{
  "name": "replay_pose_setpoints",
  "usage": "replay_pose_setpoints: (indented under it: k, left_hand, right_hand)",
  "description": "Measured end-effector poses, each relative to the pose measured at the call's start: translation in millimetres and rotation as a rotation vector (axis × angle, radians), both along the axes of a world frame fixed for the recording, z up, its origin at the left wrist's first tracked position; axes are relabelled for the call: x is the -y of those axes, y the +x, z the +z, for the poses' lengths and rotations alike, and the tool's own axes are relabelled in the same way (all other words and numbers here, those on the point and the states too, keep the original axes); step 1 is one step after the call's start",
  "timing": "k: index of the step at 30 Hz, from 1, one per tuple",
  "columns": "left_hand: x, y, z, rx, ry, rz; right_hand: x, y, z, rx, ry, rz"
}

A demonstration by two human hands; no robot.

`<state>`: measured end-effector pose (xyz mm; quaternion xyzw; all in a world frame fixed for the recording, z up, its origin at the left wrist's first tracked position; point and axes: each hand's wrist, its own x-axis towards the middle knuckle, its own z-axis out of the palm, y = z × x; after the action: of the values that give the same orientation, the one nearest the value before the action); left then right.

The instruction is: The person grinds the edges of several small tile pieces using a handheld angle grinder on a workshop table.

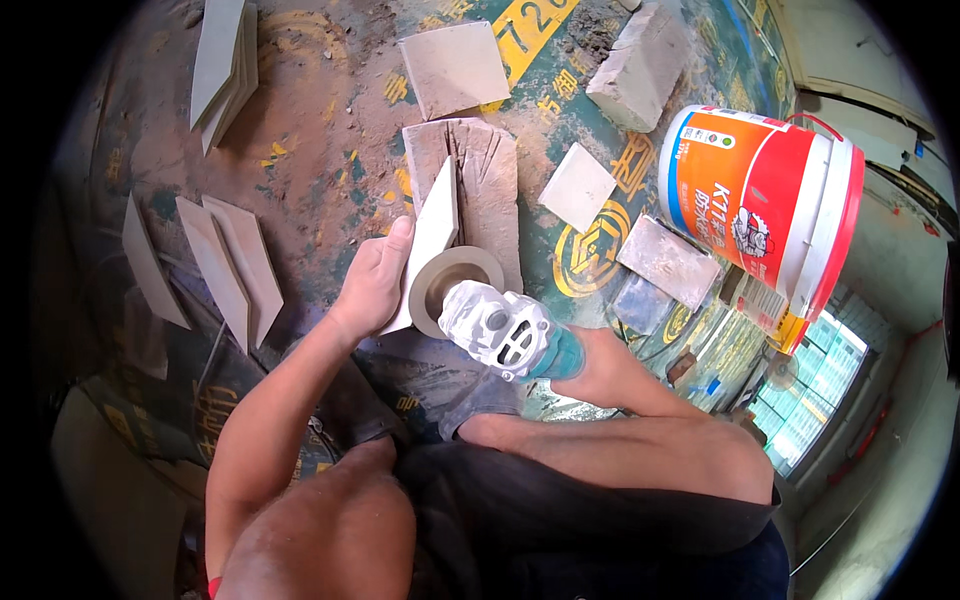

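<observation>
My left hand [375, 281] is closed on the edge of a pale tile [436, 214], its thumb pointing away from me. The tile stands tilted on its edge against a dusty block [492, 190] with cuts scored in its top. In my right hand [592, 366] is an angle grinder [503, 328] with a whitish dusty head and a teal body. The grinder's round disc [488, 262] is at the tile's near part, close to my left fingers. Whether the disc touches the tile or is spinning, I cannot tell.
Several tiles lean at the left, among them a pair [240, 265] and a stack [222, 70]. A square tile [458, 68], a smaller one [578, 188] and a block [640, 70] lie ahead. An orange and red bucket [745, 190] lies tipped at right. Dust covers the green floor sheet [300, 130].
</observation>
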<state>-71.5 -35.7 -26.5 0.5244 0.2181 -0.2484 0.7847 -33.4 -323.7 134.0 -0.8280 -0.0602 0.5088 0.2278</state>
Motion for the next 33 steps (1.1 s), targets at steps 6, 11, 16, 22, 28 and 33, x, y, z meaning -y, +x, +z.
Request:
replay_pose_setpoints:
  k: [6, 11, 16, 22, 28, 33]
  left_hand:
    - [-7, -1, 0, -0.013, 0.027, -0.058]
    - [-4, -5, 17, 0.031, 0.178, 0.060]
    - [0, 9, 33, 0.099, 0.126, 0.185]
    - [3, 15, 33, -0.086, 0.093, 0.298]
    - [-31, 24, 32, 0.090, 0.741, -0.261]
    - [-46, 31, 45, 0.751, 1.505, -0.412]
  right_hand:
    - [-6, 21, 2, -0.034, -0.103, -0.134]
    - [13, 33, 1, -0.004, -0.048, -0.412]
    - [34, 14, 6, 0.004, 0.042, -0.594]
    - [33, -13, -6, 0.008, 0.124, -0.671]
    - [27, -19, 6, -0.035, -0.014, -0.520]
    - [33, -24, 3, -0.010, -0.010, -0.533]
